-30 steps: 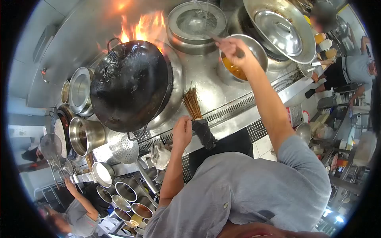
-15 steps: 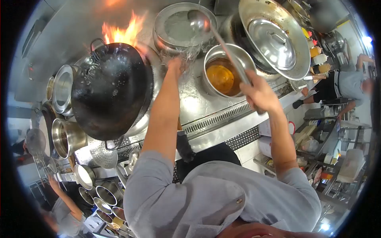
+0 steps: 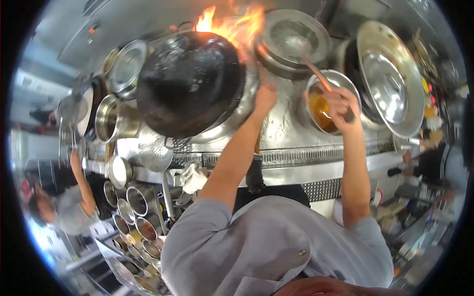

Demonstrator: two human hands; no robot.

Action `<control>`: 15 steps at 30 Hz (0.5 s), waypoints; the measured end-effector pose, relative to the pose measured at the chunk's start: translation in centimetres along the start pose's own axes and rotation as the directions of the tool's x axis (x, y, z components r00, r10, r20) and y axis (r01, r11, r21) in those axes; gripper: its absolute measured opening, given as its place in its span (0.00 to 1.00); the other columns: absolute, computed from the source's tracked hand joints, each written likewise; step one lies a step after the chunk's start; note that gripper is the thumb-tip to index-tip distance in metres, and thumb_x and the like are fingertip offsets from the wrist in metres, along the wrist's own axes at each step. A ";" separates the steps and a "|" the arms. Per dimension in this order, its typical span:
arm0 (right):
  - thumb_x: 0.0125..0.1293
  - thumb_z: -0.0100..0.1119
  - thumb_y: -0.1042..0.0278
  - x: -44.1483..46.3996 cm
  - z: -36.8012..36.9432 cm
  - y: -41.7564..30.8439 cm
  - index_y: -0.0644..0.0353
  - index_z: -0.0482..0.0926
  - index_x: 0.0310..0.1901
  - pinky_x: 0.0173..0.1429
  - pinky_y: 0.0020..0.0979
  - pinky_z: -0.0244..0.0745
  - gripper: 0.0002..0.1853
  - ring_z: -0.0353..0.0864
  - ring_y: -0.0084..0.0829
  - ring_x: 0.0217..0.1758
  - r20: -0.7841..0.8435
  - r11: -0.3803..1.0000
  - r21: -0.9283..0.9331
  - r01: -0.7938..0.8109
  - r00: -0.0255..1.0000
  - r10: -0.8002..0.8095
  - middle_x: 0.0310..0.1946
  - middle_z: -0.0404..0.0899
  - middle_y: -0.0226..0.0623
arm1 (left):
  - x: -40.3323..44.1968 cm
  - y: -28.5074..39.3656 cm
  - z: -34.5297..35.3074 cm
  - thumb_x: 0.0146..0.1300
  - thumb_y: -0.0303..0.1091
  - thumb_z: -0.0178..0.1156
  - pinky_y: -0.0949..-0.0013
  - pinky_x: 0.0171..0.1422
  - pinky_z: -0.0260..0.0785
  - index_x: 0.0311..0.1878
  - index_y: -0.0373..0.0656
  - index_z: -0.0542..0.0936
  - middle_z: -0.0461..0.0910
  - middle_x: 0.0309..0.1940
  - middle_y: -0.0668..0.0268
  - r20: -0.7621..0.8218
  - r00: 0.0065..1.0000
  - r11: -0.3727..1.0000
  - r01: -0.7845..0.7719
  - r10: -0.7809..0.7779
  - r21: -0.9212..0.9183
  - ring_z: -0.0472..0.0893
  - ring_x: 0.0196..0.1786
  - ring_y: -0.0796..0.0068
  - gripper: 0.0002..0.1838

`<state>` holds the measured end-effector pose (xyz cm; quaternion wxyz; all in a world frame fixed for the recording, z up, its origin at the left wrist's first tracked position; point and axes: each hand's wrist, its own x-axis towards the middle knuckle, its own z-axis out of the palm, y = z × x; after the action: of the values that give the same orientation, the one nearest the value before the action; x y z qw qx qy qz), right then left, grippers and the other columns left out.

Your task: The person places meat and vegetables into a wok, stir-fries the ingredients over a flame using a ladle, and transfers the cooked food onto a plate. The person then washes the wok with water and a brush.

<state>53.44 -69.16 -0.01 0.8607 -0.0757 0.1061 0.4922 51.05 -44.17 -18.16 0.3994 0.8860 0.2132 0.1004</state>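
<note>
My right hand is wrapped round the handle of a ladle, above a steel pot of amber liquid. The ladle's blurred head reaches over a round water-filled pot. My left hand is closed on the steel stove top, between the black wok and the pots. What it grips, if anything, I cannot make out. A large black wok sits left of it on the burner, wet and shiny inside. Orange flames rise behind the wok's far rim.
A wide metal bowl with a lid in it leans at the right. Steel pots and a perforated strainer stand left. A white cloth lies at the front edge. Another person is at far left, near several containers.
The view has swung, so the stove sits further right. Water splashing by my left hand is gone. The ladle head has come lower over the water pot, and the flames have spread wider.
</note>
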 end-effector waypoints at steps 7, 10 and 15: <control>0.72 0.39 0.72 -4.4 6.8 7.3 0.76 0.57 0.63 0.19 0.24 0.63 0.23 0.65 0.19 0.21 -0.079 0.994 -0.102 0.047 0.995 -0.055 0.29 0.63 0.31 | -1.6 3.8 -14.3 0.65 0.38 0.49 0.49 0.52 0.71 0.39 0.36 0.80 0.81 0.38 0.44 0.052 0.999 1.000 -0.006 0.007 -0.017 0.80 0.45 0.43 0.16; 0.72 0.36 0.72 -5.7 8.4 10.7 0.76 0.51 0.67 0.19 0.25 0.64 0.25 0.66 0.22 0.20 -0.028 0.992 -0.118 0.053 0.998 -0.057 0.30 0.62 0.33 | 0.3 1.5 -17.8 0.62 0.32 0.51 0.54 0.55 0.71 0.38 0.38 0.82 0.82 0.41 0.46 -0.002 1.000 0.994 -0.023 0.023 -0.107 0.80 0.49 0.47 0.11; 0.67 0.43 0.76 -6.8 10.4 17.1 0.70 0.53 0.68 0.12 0.24 0.62 0.28 0.64 0.19 0.15 -0.087 0.971 -0.237 0.014 0.996 -0.036 0.26 0.63 0.32 | 5.0 -5.6 -17.8 0.59 0.31 0.53 0.57 0.45 0.74 0.40 0.37 0.83 0.83 0.33 0.46 0.153 0.966 0.897 0.249 -0.206 -0.366 0.84 0.40 0.50 0.13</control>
<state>36.40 -63.77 11.33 0.8460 -0.2014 0.0849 0.4863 47.63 -26.74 -10.58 0.5845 0.7641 0.2695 0.0434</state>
